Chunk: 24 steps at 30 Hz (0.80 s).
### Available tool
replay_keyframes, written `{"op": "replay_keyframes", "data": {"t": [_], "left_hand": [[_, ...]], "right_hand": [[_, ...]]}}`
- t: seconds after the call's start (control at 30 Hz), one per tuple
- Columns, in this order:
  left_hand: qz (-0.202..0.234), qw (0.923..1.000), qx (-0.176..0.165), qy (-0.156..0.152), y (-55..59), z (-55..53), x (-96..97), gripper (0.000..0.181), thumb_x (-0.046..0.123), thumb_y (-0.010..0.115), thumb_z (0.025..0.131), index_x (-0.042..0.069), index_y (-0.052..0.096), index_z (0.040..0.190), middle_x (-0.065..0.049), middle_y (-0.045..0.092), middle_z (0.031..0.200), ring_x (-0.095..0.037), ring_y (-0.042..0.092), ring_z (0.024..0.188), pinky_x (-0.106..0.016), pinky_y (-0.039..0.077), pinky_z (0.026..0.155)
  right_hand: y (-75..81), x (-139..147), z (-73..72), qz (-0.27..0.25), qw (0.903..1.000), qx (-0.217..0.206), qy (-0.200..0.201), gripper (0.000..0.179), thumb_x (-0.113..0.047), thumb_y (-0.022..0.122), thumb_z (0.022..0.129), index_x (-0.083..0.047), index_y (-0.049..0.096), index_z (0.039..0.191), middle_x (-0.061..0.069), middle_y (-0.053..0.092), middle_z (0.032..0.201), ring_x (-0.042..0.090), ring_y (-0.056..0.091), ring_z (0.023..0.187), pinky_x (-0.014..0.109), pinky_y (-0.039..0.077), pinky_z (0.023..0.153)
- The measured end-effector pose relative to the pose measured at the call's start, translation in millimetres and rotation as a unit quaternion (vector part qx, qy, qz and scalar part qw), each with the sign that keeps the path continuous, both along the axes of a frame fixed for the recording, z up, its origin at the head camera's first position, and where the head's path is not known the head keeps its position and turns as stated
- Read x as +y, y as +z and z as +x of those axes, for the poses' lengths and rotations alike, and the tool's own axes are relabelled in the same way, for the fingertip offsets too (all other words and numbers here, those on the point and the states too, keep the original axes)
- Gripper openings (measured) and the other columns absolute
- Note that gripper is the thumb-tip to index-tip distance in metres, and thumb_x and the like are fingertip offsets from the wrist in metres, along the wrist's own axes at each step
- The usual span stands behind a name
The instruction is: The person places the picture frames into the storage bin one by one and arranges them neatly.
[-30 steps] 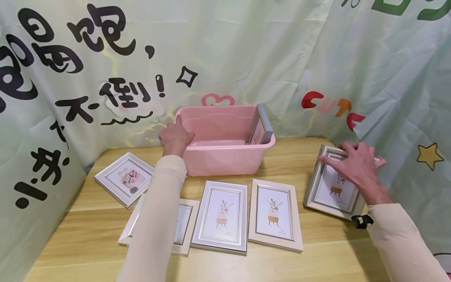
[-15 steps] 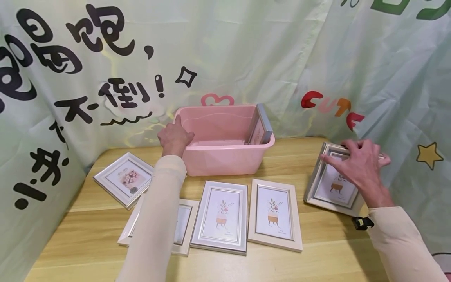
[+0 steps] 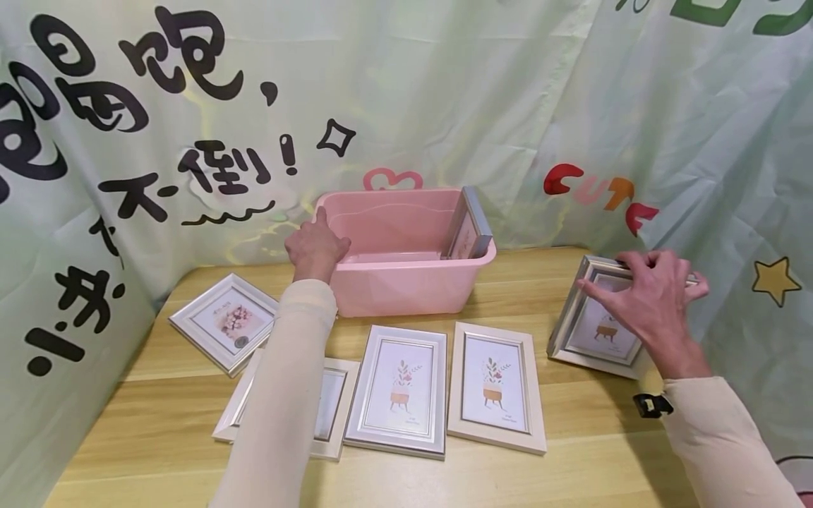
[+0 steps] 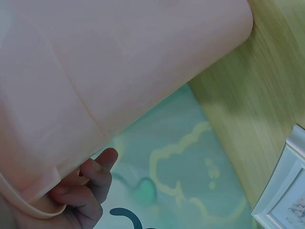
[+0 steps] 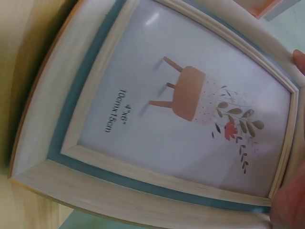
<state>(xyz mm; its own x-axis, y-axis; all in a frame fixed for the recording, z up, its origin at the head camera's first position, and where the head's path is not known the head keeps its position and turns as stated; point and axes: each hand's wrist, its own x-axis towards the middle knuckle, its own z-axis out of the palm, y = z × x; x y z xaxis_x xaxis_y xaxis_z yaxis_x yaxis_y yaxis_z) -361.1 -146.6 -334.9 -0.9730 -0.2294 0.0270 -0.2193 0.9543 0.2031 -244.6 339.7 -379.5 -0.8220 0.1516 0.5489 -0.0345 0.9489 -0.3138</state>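
Note:
My left hand (image 3: 316, 248) grips the left end of a pink plastic bin (image 3: 403, 288). The left wrist view shows its fingers (image 4: 97, 179) curled under the bin's rim. One picture frame (image 3: 468, 229) leans upright inside the bin's right end. At the right of the table, my right hand (image 3: 657, 303) holds another picture frame (image 3: 600, 328) by its upper edge, tilted up with its lower edge at the tabletop. The right wrist view has this frame's plant-pot print (image 5: 188, 95) close up; the fingertips behind it are mostly hidden.
Across the wooden table (image 3: 508, 487) lie a silver picture frame (image 3: 396, 391), a cream picture frame (image 3: 497, 388) and a white picture frame (image 3: 225, 323). More framing (image 3: 333, 409) is partly covered by my left sleeve. A printed cloth (image 3: 444, 92) hangs behind.
The picture frame in my right hand has tipped more upright, its lower edge drawing back from me. My left hand and the bin have stayed put.

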Motion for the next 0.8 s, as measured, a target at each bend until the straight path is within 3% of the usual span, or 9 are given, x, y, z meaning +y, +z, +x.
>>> {"op": "replay_keyframes", "data": {"t": [0.23,0.47,0.8], "left_hand": [[0.000,1.0000,-0.001,-0.003,0.1,0.9,0.5,0.081,0.051,0.052,0.087,0.015,0.019,0.152,-0.024,0.058,0.120,-0.039,0.063,0.093,-0.046,0.050,0.074],[-0.003,1.0000,-0.001,-0.005,1.0,2.7,1.0,0.081,0.050,0.052,0.088,0.015,0.018,0.152,-0.024,0.057,0.121,-0.038,0.064,0.091,-0.045,0.050,0.073],[-0.002,1.0000,0.002,-0.005,0.8,2.6,0.6,0.081,0.050,0.052,0.088,0.015,0.018,0.153,-0.024,0.058,0.120,-0.038,0.063,0.090,-0.045,0.050,0.072]], "right_hand": [[-1.8,-0.6,5.4,0.005,0.9997,0.022,0.007,0.073,-0.058,0.079,0.065,-0.006,0.061,0.113,0.028,0.041,0.112,0.049,0.033,0.108,0.073,0.004,0.094],[-6.8,2.9,14.0,0.024,0.9971,0.061,0.040,0.073,-0.047,0.084,0.059,-0.007,0.062,0.117,0.028,0.043,0.114,0.047,0.035,0.108,0.070,0.007,0.100],[-9.8,3.7,14.0,0.022,0.9939,0.100,0.042,0.072,-0.046,0.084,0.056,-0.006,0.064,0.113,0.028,0.043,0.111,0.047,0.036,0.104,0.070,0.006,0.097]]}}
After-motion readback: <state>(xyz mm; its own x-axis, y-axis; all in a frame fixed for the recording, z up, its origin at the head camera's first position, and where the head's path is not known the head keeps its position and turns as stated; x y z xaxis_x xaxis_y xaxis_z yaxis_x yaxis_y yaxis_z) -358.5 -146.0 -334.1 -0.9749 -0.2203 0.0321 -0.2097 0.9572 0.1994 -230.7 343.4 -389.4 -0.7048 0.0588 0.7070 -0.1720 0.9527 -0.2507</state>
